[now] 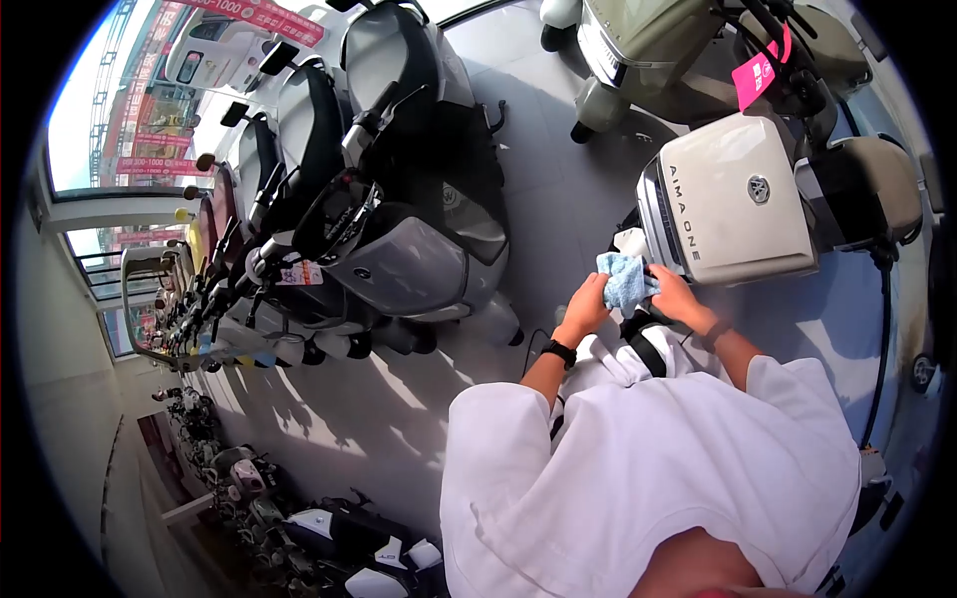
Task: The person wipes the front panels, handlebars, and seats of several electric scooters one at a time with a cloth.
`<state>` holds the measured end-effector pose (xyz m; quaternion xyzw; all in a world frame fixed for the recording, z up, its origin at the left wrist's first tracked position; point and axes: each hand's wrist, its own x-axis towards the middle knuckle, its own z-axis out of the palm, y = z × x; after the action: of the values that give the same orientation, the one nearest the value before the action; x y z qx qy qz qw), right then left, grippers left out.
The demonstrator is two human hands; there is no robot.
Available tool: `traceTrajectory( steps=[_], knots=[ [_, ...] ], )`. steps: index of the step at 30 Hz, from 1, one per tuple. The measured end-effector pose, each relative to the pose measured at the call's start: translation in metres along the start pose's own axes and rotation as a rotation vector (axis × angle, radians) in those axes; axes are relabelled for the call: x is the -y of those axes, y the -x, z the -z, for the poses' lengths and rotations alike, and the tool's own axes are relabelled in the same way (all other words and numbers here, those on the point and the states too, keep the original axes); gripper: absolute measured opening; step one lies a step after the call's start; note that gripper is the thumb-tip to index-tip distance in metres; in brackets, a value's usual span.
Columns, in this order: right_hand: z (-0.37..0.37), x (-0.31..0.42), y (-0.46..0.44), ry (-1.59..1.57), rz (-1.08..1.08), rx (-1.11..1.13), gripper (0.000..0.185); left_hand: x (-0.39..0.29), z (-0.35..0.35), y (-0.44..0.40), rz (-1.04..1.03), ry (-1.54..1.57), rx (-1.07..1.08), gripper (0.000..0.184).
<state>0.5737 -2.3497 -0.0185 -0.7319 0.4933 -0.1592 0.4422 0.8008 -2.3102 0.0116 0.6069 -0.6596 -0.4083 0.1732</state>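
A light blue cloth [624, 282] is bunched up between my two hands in front of my body. My left hand [586, 302] grips its left side, with a dark watch on the wrist. On the other side my right hand [674, 295] has its fingers closed on the cloth's right edge. Just beyond the hands stands a cream scooter [733, 199] with "AIMA ONE" lettering and a round emblem on its front panel. Its front wheel area is partly hidden behind the cloth and hands.
Grey and black scooters [404, 264] stand in a row on the left. An olive scooter [648, 40] with a pink tag [760, 75] is at the top right. More scooters [349, 543] line the bottom left. Grey tiled floor [399, 419] runs between the rows.
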Motion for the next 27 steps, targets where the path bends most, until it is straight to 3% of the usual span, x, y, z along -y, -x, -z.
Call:
traceTrajectory(
  steps=[5,9,16,19,21,23,27],
  knots=[
    [-0.046,0.089,-0.062,-0.087,0.071,0.033,0.064,0.029,0.089,0.047,-0.021,0.066,-0.305,0.043],
    [-0.083,0.2,-0.113,-0.038,0.35,-0.04,0.037,0.044,0.187,0.088,-0.098,0.019,-0.609,0.051],
    [-0.146,0.416,-0.199,-0.193,0.767,-0.452,0.043,0.071,0.361,0.133,-0.281,-0.359,-1.232,0.057],
    [-0.174,0.458,-0.242,-0.163,0.895,-0.571,0.05,0.098,0.401,0.129,-0.263,-0.496,-1.353,0.063],
    [-0.205,0.455,-0.281,-0.082,0.906,-0.495,0.064,0.124,0.415,0.118,-0.171,-0.54,-1.298,0.065],
    [-0.234,0.436,-0.298,-0.001,0.882,-0.46,0.066,0.17,0.414,0.102,-0.009,-0.564,-1.118,0.073],
    [-0.249,0.398,-0.298,0.153,0.824,-0.348,0.07,0.189,0.399,0.097,-0.003,-0.494,-1.093,0.075]
  ],
)
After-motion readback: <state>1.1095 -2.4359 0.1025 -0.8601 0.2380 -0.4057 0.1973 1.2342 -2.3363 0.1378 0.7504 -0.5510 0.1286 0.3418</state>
